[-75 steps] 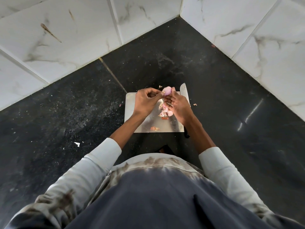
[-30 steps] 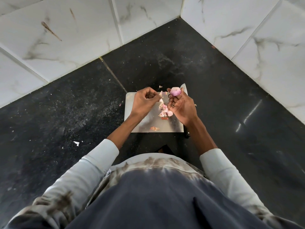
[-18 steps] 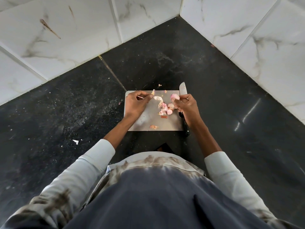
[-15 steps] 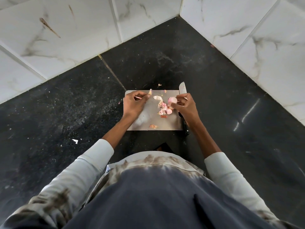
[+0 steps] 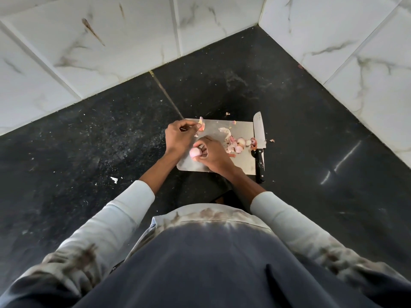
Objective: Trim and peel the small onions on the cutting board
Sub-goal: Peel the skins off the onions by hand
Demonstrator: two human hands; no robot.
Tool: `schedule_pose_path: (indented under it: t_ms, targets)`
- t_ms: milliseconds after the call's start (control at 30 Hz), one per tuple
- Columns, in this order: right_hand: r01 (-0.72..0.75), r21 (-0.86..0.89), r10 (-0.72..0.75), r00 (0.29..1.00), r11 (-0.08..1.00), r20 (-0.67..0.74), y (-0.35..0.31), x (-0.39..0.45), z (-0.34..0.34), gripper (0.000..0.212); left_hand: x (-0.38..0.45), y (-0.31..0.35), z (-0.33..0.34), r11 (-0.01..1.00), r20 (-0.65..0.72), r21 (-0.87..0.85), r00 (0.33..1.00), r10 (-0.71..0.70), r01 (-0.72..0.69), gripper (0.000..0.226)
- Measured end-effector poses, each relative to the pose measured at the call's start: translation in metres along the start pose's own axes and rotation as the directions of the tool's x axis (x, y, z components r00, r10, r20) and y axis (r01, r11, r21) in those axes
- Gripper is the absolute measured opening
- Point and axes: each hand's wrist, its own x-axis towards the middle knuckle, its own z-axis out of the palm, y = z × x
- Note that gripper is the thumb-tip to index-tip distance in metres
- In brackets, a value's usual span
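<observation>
The small pale-pink peeled onion (image 5: 195,152) sat pinched in the curled fingers of the right hand (image 5: 212,154), low over the near left part of the flat grey metal cutting board (image 5: 243,162). The left hand (image 5: 179,138) pinched a scrap of papery pink onion skin (image 5: 201,126) at the board's far left corner. A loose heap of pink skins and onion pieces (image 5: 238,144) lay toward the right edge, just beside the black-handled steel knife (image 5: 259,143), which rested along that edge with nobody holding it. To do this step well, the skin was probably best dropped clear of the heap, and the peeled onion set down apart from the scraps so it stayed clean and easy to tell from unpeeled ones.
</observation>
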Motion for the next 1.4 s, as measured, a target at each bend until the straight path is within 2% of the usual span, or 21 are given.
schedule_pose_path:
  t_ms: [133, 233, 300, 400, 467, 633, 767, 933, 1067, 1133, 1233, 1333, 1400]
  targets:
    - [-0.051, 0.018, 0.052, 0.998, 0.999, -0.031, 0.006, -0.006, -0.003, 0.043, 0.000, -0.002, 0.007, 1.000, 0.052, -0.013, 0.999, 0.001, 0.000, 0.011]
    - [-0.105, 0.100, 0.121, 0.978, 0.989, -0.171, 0.020, -0.014, -0.021, 0.022, -0.003, -0.004, 0.025, 0.999, 0.100, 0.033, 0.995, 0.028, -0.032, 0.015]
    - [-0.169, 0.131, 0.201, 0.934, 0.977, -0.295, 0.032, -0.020, -0.037, 0.008, -0.006, -0.002, 0.041, 0.991, 0.159, 0.087, 0.984, 0.084, -0.099, 0.014]
    - [-0.292, 0.157, 0.331, 0.848, 0.944, -0.413, 0.043, -0.026, -0.059, 0.011, -0.010, 0.005, 0.068, 0.973, 0.236, 0.147, 0.962, 0.140, -0.177, 0.019]
    - [-0.322, 0.167, 0.362, 0.820, 0.932, -0.444, 0.049, -0.031, -0.070, 0.012, -0.012, 0.010, 0.085, 0.968, 0.280, 0.158, 0.949, 0.146, -0.196, 0.019]
    - [-0.322, 0.174, 0.366, 0.818, 0.931, -0.443, 0.059, -0.038, -0.075, 0.013, -0.010, 0.015, 0.104, 0.932, 0.318, 0.239, 0.929, 0.190, -0.273, 0.016]
    - [-0.346, 0.190, 0.395, 0.791, 0.919, -0.467, 0.063, -0.033, -0.068, 0.019, -0.001, 0.009, 0.091, 0.922, 0.290, 0.296, 0.943, 0.163, -0.250, 0.018]
    - [-0.402, 0.208, 0.452, 0.776, 0.892, -0.439, 0.063, -0.022, -0.060, 0.030, 0.015, 0.001, 0.055, 0.918, 0.113, 0.322, 0.972, 0.208, -0.233, 0.017]
    - [-0.448, 0.167, 0.471, 0.750, 0.878, -0.465, 0.064, -0.011, -0.064, 0.043, 0.029, -0.006, 0.032, 0.897, 0.011, 0.395, 0.977, 0.211, -0.198, 0.028]
    - [-0.451, 0.120, 0.449, 0.754, 0.884, -0.479, 0.062, -0.006, -0.068, 0.048, 0.036, -0.009, 0.027, 0.891, 0.043, 0.420, 0.984, 0.171, -0.173, 0.039]
    - [-0.451, 0.098, 0.441, 0.763, 0.887, -0.473, 0.057, -0.001, -0.075, 0.048, 0.042, -0.010, 0.027, 0.878, 0.175, 0.441, 0.978, 0.116, -0.183, 0.051]
    - [-0.462, 0.095, 0.450, 0.762, 0.882, -0.465, 0.057, 0.003, -0.076, 0.043, 0.040, -0.011, 0.031, 0.860, 0.241, 0.461, 0.963, 0.118, -0.220, 0.043]
    - [-0.465, 0.097, 0.450, 0.752, 0.880, -0.482, 0.058, 0.005, -0.076, 0.038, 0.038, -0.012, 0.034, 0.866, 0.223, 0.446, 0.965, 0.138, -0.227, 0.036]
